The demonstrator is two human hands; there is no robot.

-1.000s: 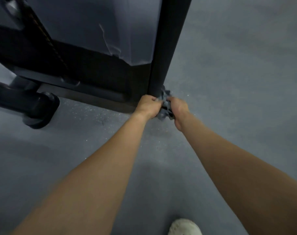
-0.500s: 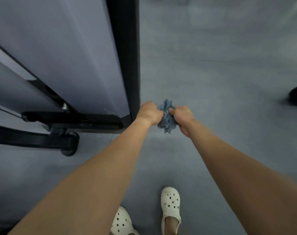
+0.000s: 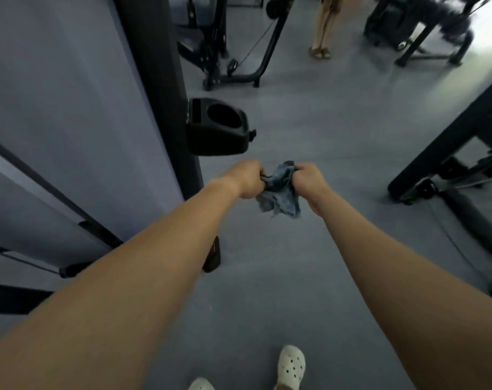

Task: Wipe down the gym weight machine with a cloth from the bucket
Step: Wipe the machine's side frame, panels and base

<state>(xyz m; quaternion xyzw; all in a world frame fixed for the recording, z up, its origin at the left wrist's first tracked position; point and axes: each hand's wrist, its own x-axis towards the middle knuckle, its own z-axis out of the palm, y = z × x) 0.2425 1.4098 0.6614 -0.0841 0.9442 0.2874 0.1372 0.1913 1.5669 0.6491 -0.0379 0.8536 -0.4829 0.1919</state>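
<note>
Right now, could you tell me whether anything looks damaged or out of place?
Only the cloth: its lower edge hangs frayed below the left hand and right hand gripping it. The floor shows no spill.

Both bare arms stretch forward, left hand (image 3: 246, 180) and right hand (image 3: 309, 182) close together, each fist gripping the crumpled cloth (image 3: 281, 191) between them.

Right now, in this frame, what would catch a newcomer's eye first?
Two bare forearms reach to the centre, where the left hand and right hand both hold a crumpled blue-grey cloth over the grey floor. Just left of them rises the machine's black post, a black cup holder fixed to its right side. A white clog shows at the bottom edge.
</note>
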